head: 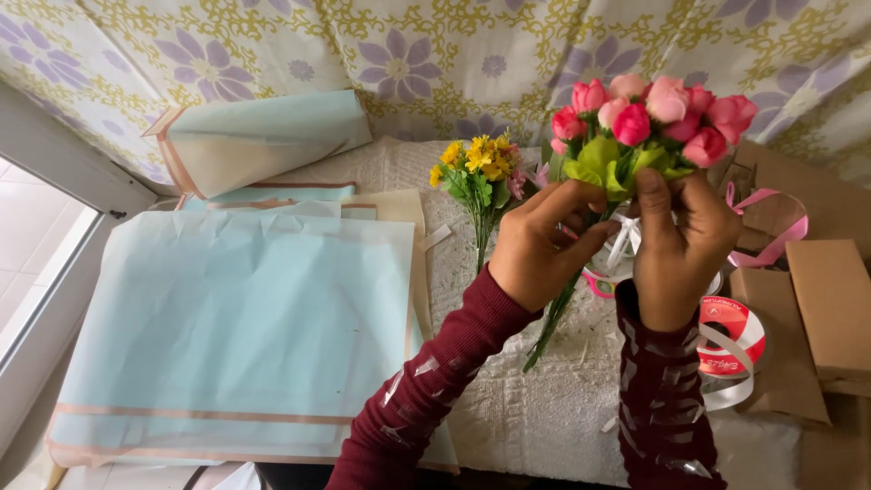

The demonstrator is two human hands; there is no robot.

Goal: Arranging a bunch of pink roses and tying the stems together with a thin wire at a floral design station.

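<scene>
I've got both hands gripping the pink rose bunch [649, 122]: left hand [544, 245], right hand [680, 245]. Light, floppy blooms; hold the stems.

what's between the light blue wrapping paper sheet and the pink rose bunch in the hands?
Head view: a small yellow flower bunch stands on the white textured cloth, between the flat light blue wrapping paper sheet and the pink rose bunch.

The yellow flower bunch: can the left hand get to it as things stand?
Probably yes, but not freely. The yellow flower bunch stands just beside the left hand with nothing between them, yet that hand and the right hand both hold the pink rose bouquet.
</scene>
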